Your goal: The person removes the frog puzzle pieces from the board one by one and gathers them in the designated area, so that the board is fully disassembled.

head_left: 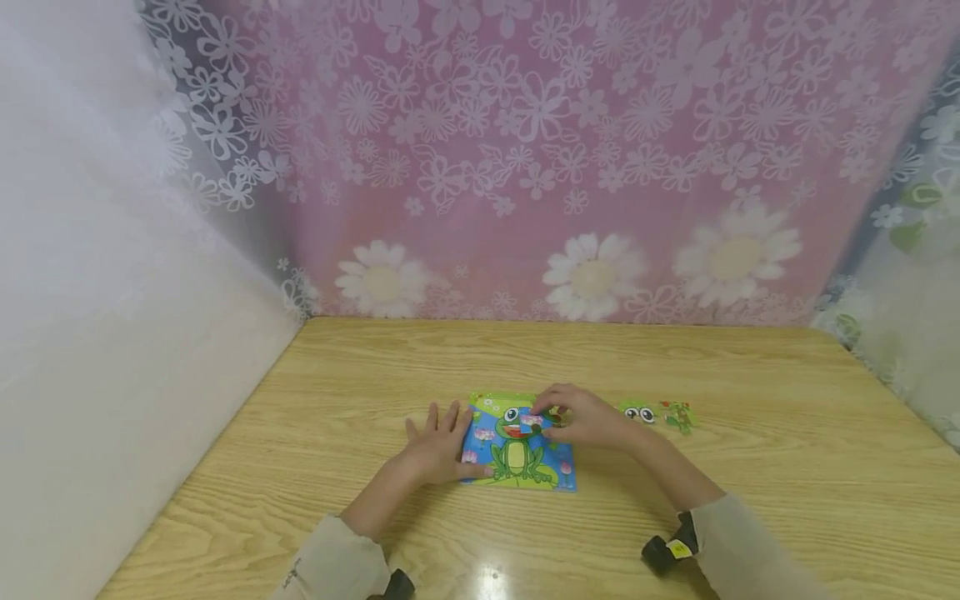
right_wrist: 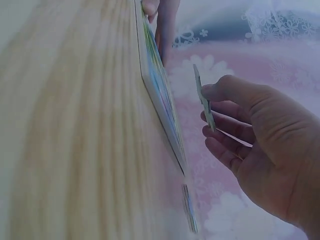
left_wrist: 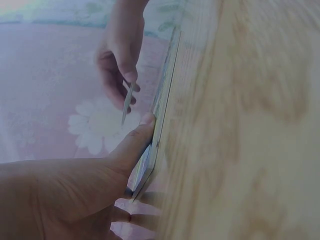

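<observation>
Head view: 1 frog puzzle board (head_left: 517, 457) flat on surface (head_left: 322, 392); 2 hands present. L hand (head_left: 438, 454): fingers spread apart, resting at board's left side. R hand (head_left: 588, 419): clamped, thumb & fingers, on 1 held pc (head_left: 532, 420) over board's upper right. 2 loose pcs right of board: 1 eyed pc (head_left: 637, 413), 1 red-green pc (head_left: 678, 415).

L wrist view: L hand's thumb on board's edge; held pc edge-on, clear of board.

R wrist view: held pc pinched, apart from board; 1 thin pc (right_wrist: 190, 207) beyond board's end, ID unclear.

Free table (head_left: 480, 354) beyond puzzle (head_left: 517, 456), then curtain (head_left: 487, 225)
</observation>
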A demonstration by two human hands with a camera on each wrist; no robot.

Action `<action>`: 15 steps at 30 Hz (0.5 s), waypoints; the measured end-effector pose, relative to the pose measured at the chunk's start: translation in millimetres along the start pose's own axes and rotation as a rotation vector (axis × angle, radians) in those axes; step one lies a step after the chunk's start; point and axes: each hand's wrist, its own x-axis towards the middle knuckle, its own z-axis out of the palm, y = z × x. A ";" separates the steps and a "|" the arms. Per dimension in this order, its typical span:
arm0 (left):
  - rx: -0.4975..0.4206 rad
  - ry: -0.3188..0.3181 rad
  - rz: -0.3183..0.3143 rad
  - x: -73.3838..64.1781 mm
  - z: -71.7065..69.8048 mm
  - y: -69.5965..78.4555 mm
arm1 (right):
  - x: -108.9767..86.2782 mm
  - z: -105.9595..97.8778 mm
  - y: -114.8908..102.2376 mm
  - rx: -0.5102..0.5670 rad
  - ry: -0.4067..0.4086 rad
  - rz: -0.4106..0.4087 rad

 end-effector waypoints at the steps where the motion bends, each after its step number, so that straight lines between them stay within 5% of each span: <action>1: -0.002 -0.001 0.001 -0.2 0.1 0.2 | -3.7 -2.0 2.2 0.010 0.001 0.007; 15: -0.009 0.008 0.009 -1.8 -0.8 1.4 | -45.5 -24.3 17.5 -0.005 0.060 0.037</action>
